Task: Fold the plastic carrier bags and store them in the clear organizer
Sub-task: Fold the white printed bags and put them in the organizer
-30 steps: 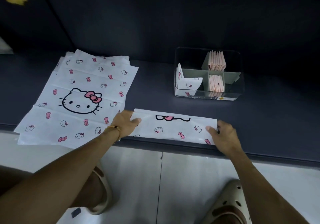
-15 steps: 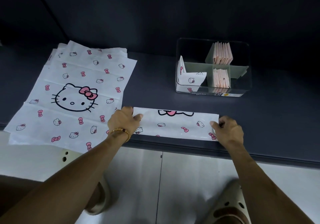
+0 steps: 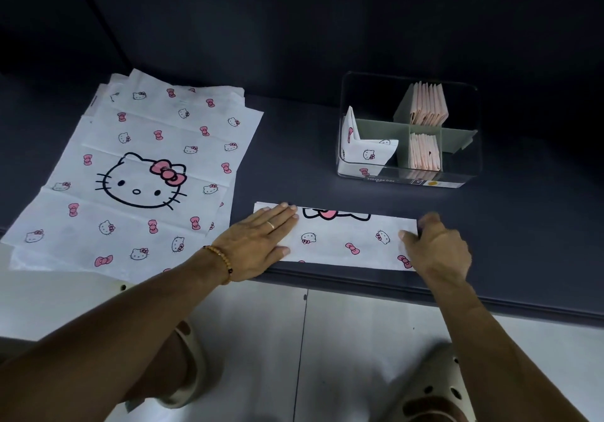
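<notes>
Bag strip: left hand flat, right hand seemingly pinching.

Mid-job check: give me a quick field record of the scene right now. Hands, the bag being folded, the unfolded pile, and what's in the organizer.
left hand: flat, fingers straight, pressing the strip's left end
right hand: fingers curled, pinching the strip's right end
folded bag strip: long narrow band at the counter's front edge
unfolded bag stack: flat pile on the left, apart from the strip
clear organizer: behind the strip, with dividers
white folded bags: front left compartment
pink folded bags: two right compartments, standing on edge
</notes>
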The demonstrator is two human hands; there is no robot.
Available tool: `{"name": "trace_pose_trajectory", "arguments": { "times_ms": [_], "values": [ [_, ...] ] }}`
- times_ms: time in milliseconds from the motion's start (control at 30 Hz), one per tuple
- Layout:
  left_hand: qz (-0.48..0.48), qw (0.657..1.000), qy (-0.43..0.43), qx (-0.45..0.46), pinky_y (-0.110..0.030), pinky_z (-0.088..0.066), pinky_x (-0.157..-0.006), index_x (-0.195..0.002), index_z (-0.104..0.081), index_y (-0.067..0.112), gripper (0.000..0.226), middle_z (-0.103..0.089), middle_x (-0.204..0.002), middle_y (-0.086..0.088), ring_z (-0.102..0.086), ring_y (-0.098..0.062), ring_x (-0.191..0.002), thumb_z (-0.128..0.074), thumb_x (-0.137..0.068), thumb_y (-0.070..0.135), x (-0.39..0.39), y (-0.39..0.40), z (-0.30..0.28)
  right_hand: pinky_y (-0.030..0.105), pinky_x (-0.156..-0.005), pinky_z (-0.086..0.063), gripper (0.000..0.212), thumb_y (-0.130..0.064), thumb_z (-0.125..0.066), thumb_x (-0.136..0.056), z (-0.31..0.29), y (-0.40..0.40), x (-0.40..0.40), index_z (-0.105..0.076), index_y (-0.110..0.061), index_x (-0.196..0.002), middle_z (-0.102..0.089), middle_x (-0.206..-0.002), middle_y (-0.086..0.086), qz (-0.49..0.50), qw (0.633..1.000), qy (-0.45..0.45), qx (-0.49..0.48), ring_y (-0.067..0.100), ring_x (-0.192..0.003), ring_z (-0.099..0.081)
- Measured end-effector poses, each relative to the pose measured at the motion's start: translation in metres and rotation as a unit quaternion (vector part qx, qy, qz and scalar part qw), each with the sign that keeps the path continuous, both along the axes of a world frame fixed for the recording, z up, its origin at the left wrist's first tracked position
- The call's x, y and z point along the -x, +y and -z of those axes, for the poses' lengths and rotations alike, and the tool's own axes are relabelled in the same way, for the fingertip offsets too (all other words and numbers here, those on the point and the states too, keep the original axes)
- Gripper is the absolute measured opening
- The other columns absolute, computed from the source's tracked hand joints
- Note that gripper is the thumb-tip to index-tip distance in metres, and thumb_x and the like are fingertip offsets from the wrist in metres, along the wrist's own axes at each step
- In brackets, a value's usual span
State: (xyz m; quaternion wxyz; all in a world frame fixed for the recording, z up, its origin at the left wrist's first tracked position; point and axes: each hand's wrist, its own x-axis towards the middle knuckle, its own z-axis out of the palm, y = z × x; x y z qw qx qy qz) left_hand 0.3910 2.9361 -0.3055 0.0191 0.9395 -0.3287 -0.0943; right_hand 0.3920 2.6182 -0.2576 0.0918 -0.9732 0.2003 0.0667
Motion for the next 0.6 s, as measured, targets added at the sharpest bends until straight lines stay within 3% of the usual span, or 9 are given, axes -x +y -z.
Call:
{"name": "trace_pose_trajectory", "arguments": {
  "times_ms": [100, 167, 233, 300, 333, 467, 600],
  "values": [
    [0.004, 0.999, -0.029, -0.019, -0.031, 0.011, -0.115, -0.150, 0.002, 0.012, 0.065, 0.004, -0.159, -0.004, 0.007, -0.017, -0.146, -0.017, -0.098, 0.045, 0.000, -0.002, 0.000, 0.043, -0.077, -0.047, 0.034, -0.014, -0.072, -0.078, -0.006, 0.036, 0.002, -0.060, -0.004, -0.108, -0.060, -0.108, 0.019, -0.166, 0.978, -0.090, 0.095, 0.040, -0.100, -0.055],
    [0.004, 0.999, -0.032, -0.026, -0.033, 0.012, -0.115, -0.150, 0.003, 0.011, 0.065, 0.004, -0.159, -0.006, 0.006, -0.019, -0.146, -0.015, -0.098, 0.045, 0.001, -0.003, -0.002, 0.046, -0.093, -0.047, 0.037, -0.014, -0.072, -0.078, 0.001, 0.082, 0.008, -0.064, 0.001, -0.112, -0.060, -0.121, 0.022, -0.271, 0.951, -0.144, 0.025, 0.040, -0.114, -0.055],
    [0.001, 0.999, -0.031, -0.022, -0.033, 0.011, -0.116, -0.150, 0.004, 0.011, 0.066, 0.002, -0.159, -0.007, 0.005, -0.020, -0.146, -0.012, -0.097, 0.046, 0.001, -0.003, -0.003, 0.042, -0.114, -0.027, 0.047, -0.021, -0.052, -0.095, 0.016, 0.128, 0.017, -0.047, -0.001, -0.136, -0.038, -0.148, 0.018, -0.324, 0.941, -0.074, -0.060, 0.032, -0.140, -0.031],
    [-0.004, 1.000, -0.026, -0.010, -0.035, 0.004, -0.118, -0.150, -0.001, 0.009, 0.067, -0.005, -0.159, -0.010, -0.002, -0.021, -0.146, -0.010, -0.096, 0.047, 0.002, -0.004, -0.004, 0.038, -0.120, -0.005, 0.054, -0.028, -0.029, -0.102, 0.035, 0.149, 0.024, -0.020, -0.008, -0.151, -0.011, -0.160, 0.011, -0.331, 0.941, -0.018, -0.065, 0.024, -0.148, -0.004],
    [-0.004, 1.000, -0.028, -0.008, -0.037, 0.000, -0.119, -0.150, -0.004, 0.008, 0.067, -0.008, -0.158, -0.011, -0.004, -0.022, -0.146, -0.010, -0.096, 0.048, 0.002, -0.004, -0.004, 0.040, -0.120, -0.002, 0.055, -0.031, -0.024, -0.102, 0.041, 0.148, 0.026, -0.015, -0.009, -0.152, -0.006, -0.161, 0.009, -0.338, 0.940, -0.018, -0.052, 0.023, -0.148, 0.000],
    [-0.007, 0.999, -0.036, -0.032, -0.042, -0.005, -0.119, -0.150, 0.000, 0.007, 0.069, 0.001, -0.159, -0.011, 0.005, -0.025, -0.146, -0.005, -0.095, 0.047, 0.003, -0.001, -0.004, 0.047, -0.118, -0.014, 0.060, -0.047, -0.016, -0.099, 0.046, 0.099, 0.024, -0.020, -0.019, -0.152, -0.014, -0.160, 0.006, -0.362, 0.932, -0.026, 0.010, 0.025, -0.148, -0.009],
    [-0.010, 0.998, -0.039, -0.041, -0.043, -0.003, -0.119, -0.151, 0.000, 0.008, 0.070, 0.003, -0.159, -0.009, 0.008, -0.026, -0.146, -0.004, -0.094, 0.048, 0.002, -0.003, -0.004, 0.040, -0.119, -0.004, 0.068, -0.055, 0.000, -0.095, 0.047, 0.033, 0.021, -0.007, -0.022, -0.154, -0.003, -0.161, 0.004, -0.318, 0.946, 0.015, 0.062, 0.022, -0.148, 0.000]
  ]
}}
